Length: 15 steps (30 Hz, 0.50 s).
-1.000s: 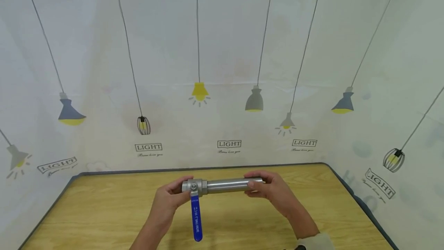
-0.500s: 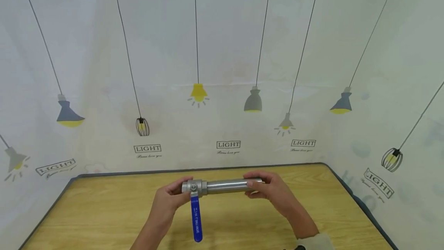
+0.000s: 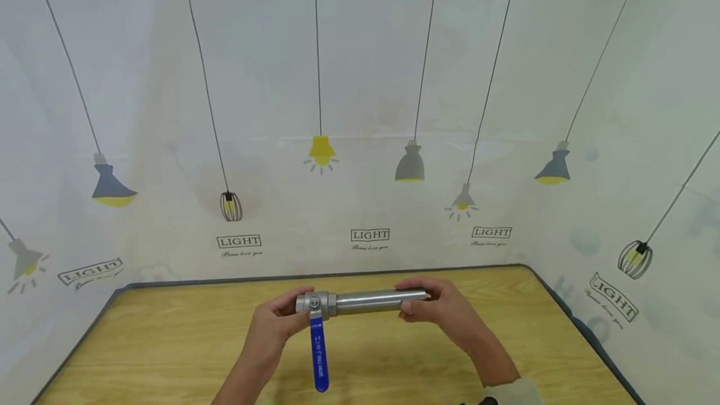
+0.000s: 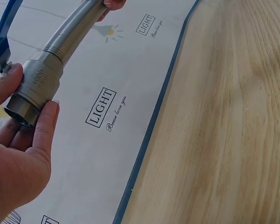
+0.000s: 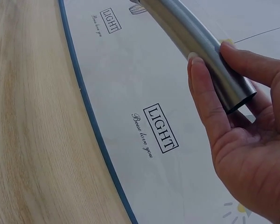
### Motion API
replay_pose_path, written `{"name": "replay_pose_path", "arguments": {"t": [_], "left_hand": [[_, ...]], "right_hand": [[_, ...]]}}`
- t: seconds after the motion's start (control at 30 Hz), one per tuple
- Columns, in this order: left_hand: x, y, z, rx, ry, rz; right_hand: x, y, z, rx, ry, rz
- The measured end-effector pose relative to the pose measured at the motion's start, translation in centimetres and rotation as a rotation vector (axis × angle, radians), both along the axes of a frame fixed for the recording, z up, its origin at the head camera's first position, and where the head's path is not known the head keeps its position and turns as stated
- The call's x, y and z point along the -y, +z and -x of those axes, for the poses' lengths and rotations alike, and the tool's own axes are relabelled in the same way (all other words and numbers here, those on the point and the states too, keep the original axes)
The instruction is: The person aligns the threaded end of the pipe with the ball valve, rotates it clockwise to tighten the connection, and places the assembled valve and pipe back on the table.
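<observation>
Currently, my left grip point(image 3: 272, 322) is pinching the ball valve point(image 3: 315, 304); my right grip point(image 3: 444, 311) is pinching the steel pipe point(image 3: 368, 300) near its end farthest from the valve. Long axis is running rightward from the valve, above the worktop point(image 3: 169, 342); blue handle point(image 3: 319, 355) is pointing toward me.

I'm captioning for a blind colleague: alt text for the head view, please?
The left hand grips a metal ball valve, the right hand the free end of its attached pipe, over a wood-grain table. The valve's blue lever points downward in frame; behind, a backdrop printed with lamps.
</observation>
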State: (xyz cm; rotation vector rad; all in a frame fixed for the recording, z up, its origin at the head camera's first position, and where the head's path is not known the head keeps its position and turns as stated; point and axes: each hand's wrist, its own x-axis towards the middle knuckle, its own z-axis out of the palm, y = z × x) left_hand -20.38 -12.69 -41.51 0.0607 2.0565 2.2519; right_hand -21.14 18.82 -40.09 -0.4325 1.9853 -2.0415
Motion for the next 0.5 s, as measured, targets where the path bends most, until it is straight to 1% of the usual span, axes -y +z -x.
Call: {"name": "replay_pose_path", "arguments": {"t": [0.13,0.33,0.5], "left_hand": [[-0.11,-0.06,0.07,0.0,0.001,-0.001],[-0.18,-0.24,0.05,-0.003,0.007,-0.001],[-0.21,-0.09,0.05,-0.013,0.013,0.011]], "right_hand": [[-0.02,0.08,0.02,-0.004,-0.005,-0.008],[0.15,-0.04,0.17,0.014,-0.033,-0.01],[0.26,-0.07,0.27,0.014,-0.053,-0.027]]}}
